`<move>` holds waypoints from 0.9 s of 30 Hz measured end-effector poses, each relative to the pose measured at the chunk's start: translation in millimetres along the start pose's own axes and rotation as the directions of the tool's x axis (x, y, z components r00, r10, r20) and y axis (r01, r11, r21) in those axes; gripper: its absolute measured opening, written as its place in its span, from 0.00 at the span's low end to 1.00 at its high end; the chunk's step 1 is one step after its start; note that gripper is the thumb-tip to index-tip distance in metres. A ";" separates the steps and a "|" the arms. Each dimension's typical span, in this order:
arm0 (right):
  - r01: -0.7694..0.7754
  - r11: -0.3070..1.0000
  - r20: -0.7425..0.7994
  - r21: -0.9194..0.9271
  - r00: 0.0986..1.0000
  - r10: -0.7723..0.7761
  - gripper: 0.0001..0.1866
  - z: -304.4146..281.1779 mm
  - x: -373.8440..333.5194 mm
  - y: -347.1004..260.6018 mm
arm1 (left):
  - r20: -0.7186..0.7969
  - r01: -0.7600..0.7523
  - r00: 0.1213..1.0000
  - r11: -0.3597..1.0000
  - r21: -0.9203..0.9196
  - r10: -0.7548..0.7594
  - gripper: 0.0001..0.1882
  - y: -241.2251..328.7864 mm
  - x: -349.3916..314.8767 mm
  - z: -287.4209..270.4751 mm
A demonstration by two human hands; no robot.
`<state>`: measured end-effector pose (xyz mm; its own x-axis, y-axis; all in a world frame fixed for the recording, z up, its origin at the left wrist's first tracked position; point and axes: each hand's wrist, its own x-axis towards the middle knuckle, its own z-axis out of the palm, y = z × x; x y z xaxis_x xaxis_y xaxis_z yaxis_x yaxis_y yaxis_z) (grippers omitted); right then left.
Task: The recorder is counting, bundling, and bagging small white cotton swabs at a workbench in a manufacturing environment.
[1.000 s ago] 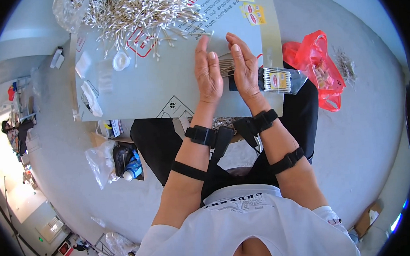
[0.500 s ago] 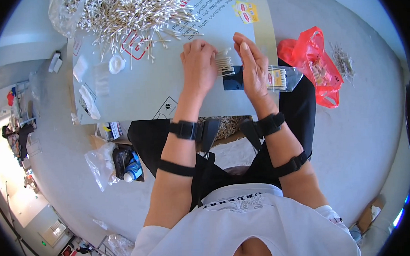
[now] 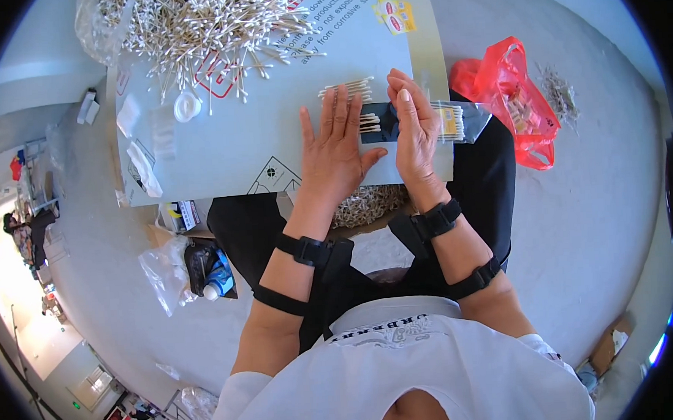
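My left hand lies flat with its fingers spread over a small group of cotton swabs. Swab tips show beyond its fingertips and at its right side, pointing toward a dark rectangular patch on the table. On the far side of that patch, my right hand rests on its edge, fingers stretched out and palm facing left, with nothing visible in it. Just right of it is a clear plastic packet holding a row of swabs and a yellow label card, partly hidden by the hand.
A big heap of loose cotton swabs covers the table's far left. A white round lid and white scraps lie nearer. Yellow cards sit at the far right. Beside the table is a red plastic bag; a box of swabs stands below.
My left hand has gone from curled fingers at the swabs to lying flat and spread over them. The swabs now sit in two visible groups. My right hand has barely moved.
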<state>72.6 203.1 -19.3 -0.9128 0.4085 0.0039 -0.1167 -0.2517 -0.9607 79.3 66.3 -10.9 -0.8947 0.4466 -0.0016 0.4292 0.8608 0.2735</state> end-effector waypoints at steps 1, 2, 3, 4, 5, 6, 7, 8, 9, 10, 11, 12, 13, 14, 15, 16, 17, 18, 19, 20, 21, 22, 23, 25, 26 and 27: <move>-0.007 1.000 0.011 -0.019 1.000 0.007 0.18 -0.1 -1.6 1.0 | -0.005 0.004 1.000 1.000 0.021 -0.004 0.47 0.0 0.5 -0.2; -0.014 0.999 0.021 -0.038 1.000 0.015 0.19 -0.1 -2.5 1.5 | -0.011 0.008 1.000 0.999 0.042 -0.007 0.47 -0.3 1.5 -0.4; -0.014 0.999 0.022 -0.038 1.000 0.015 0.19 -0.1 -2.3 1.8 | -0.011 0.008 1.000 0.999 0.042 -0.007 0.47 -1.1 5.0 -0.6; -0.019 0.999 0.024 -0.034 1.000 0.020 0.19 0.0 -1.4 2.3 | -0.025 0.008 1.000 0.998 0.055 -0.007 0.47 -2.6 10.3 -0.5; -0.025 0.999 0.025 -0.030 0.999 0.026 0.19 0.1 -0.6 2.6 | -0.040 0.009 0.999 0.998 0.067 -0.007 0.47 -3.9 15.0 -0.6; -0.023 0.999 0.026 -0.030 0.999 0.024 0.19 0.8 1.3 2.2 | -0.041 0.009 0.999 0.998 0.067 -0.006 0.47 -5.1 19.6 -1.6; -0.039 0.999 0.011 0.026 0.999 0.039 0.19 1.6 3.3 1.4 | -0.063 0.018 0.998 0.999 0.037 -0.016 0.46 -6.6 23.6 -2.8; -0.054 0.995 -0.003 0.082 0.999 0.054 0.18 2.6 5.5 0.8 | -0.084 0.027 0.996 1.000 0.007 -0.026 0.45 -8.2 27.2 -4.1; -0.054 0.995 -0.005 0.082 0.998 0.055 0.18 2.8 8.0 0.9 | -0.082 0.025 0.996 1.000 0.006 -0.024 0.45 -9.5 29.8 -5.0; -0.036 0.996 0.009 0.088 0.999 0.035 0.19 3.6 11.7 1.9 | -0.083 0.038 0.996 0.999 0.007 -0.037 0.43 -11.6 31.9 -6.2; -0.018 0.995 0.022 0.094 1.000 0.016 0.20 4.6 15.5 3.6 | -0.083 0.051 0.995 0.999 0.007 -0.051 0.40 -13.0 34.2 -6.9; -0.017 0.996 0.020 0.093 1.000 0.015 0.20 6.6 19.1 7.1 | -0.083 0.049 0.995 0.999 0.007 -0.048 0.40 -16.8 36.0 -1.6; -0.006 0.994 0.023 0.113 1.000 0.004 0.20 9.3 22.6 12.1 | -0.263 0.027 0.958 0.946 -0.322 -0.117 0.37 -20.0 37.7 4.1; 0.004 0.991 0.025 0.132 1.000 -0.008 0.21 11.5 25.5 16.2 | -0.399 -0.061 0.886 0.793 -0.606 -0.237 0.33 -22.6 38.4 10.0; 0.002 0.991 0.023 0.132 1.000 -0.005 0.21 13.2 28.3 20.3 | -0.396 -0.059 0.887 0.793 -0.606 -0.237 0.33 -20.4 39.8 10.0; 0.027 0.998 0.038 0.064 0.999 -0.030 0.22 14.2 30.7 23.9 | -0.383 -0.074 0.851 0.641 -0.764 -0.360 0.31 -16.4 41.8 11.0; 0.054 0.999 0.054 -0.005 0.997 -0.054 0.23 14.4 31.4 26.9 | -0.341 -0.103 0.811 0.457 -0.883 -0.475 0.29 -11.7 44.1 12.2; 0.051 0.999 0.057 -0.005 0.997 -0.051 0.23 18.5 29.5 26.3 | -0.340 -0.101 0.810 0.457 -0.884 -0.478 0.29 -11.0 45.6 16.8; 0.068 0.997 0.057 -0.038 0.996 -0.066 0.22 22.5 27.6 25.4 | -0.368 -0.100 0.814 0.515 -0.851 -0.449 0.29 -10.0 48.9 21.6; 0.085 0.994 0.059 -0.071 0.995 -0.081 0.21 25.2 25.5 23.9 | -0.393 -0.101 0.819 0.570 -0.815 -0.418 0.29 -8.2 50.0 26.2; 0.110 0.988 0.049 -0.105 0.993 -0.105 0.22 21.9 24.0 23.2 | -0.358 -0.091 0.807 0.500 -0.861 -0.469 0.28 -0.6 50.9 26.9; 0.110 0.988 0.046 -0.110 0.993 -0.105 0.22 16.9 21.3 21.6 | -0.354 -0.091 0.809 0.496 -0.863 -0.468 0.28 1.2 49.5 27.8; 0.061 0.996 0.039 -0.064 0.998 -0.058 0.22 11.0 17.2 19.3 | -0.330 -0.131 0.809 0.398 -0.908 -0.487 0.28 2.9 48.3 27.3; 0.003 1.000 0.046 -0.018 0.999 -0.002 0.23 3.9 10.7 13.3 | -0.282 -0.207 0.805 0.198 -0.958 -0.521 0.28 1.9 42.9 29.7; 0.002 1.000 0.049 -0.017 0.999 -0.001 0.23 2.9 10.8 11.7 | -0.256 -0.244 0.805 0.095 -0.965 -0.535 0.28 0.7 39.7 30.5; -0.025 1.000 0.046 0.018 0.999 0.024 0.22 0.6 11.5 8.9 | -0.226 -0.278 0.809 -0.014 -0.961 -0.543 0.28 2.6 37.9 28.4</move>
<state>60.9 205.0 -27.6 -0.9322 0.3618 -0.0069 -0.1008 -0.2780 -0.9553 50.0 92.4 -37.5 -0.9846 -0.1614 0.0673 0.1236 -0.3704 0.9206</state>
